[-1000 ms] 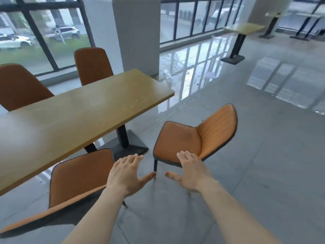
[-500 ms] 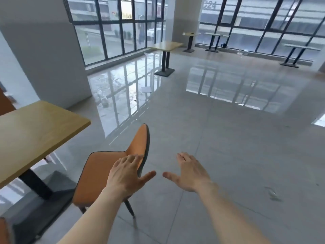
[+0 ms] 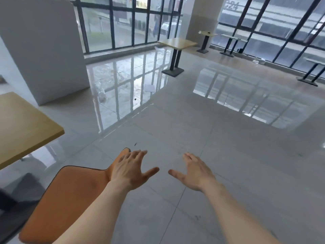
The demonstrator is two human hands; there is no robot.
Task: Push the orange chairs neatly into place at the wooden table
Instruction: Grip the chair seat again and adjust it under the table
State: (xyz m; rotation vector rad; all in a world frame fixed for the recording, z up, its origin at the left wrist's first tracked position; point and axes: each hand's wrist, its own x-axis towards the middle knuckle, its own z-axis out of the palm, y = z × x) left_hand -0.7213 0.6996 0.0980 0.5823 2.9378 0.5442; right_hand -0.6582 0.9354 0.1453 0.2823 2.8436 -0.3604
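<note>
Orange chair (image 3: 70, 199) sits near left, angled out just beside the wooden surface (image 3: 22, 127). Left hand (image 3: 130, 171) hovers over its backrest, fingers spread, seemingly ready to push; right hand (image 3: 195, 171) empty, spread.

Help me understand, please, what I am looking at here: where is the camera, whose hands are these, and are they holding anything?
There is no machine: a person wears one wide-angle camera on the head, looking forward and down, so the two bare arms reaching into view are that person's own. The left hand is spread open over the top of the backrest of an orange chair; whether it touches the backrest I cannot tell. The right hand is open too, over bare floor, holding nothing. At the left edge is a corner of the wooden table, and nothing lies on the part that shows. The chair stands beside that corner, not yet pushed in. Farther off are a white pillar, big windows and a few more small tables.
</note>
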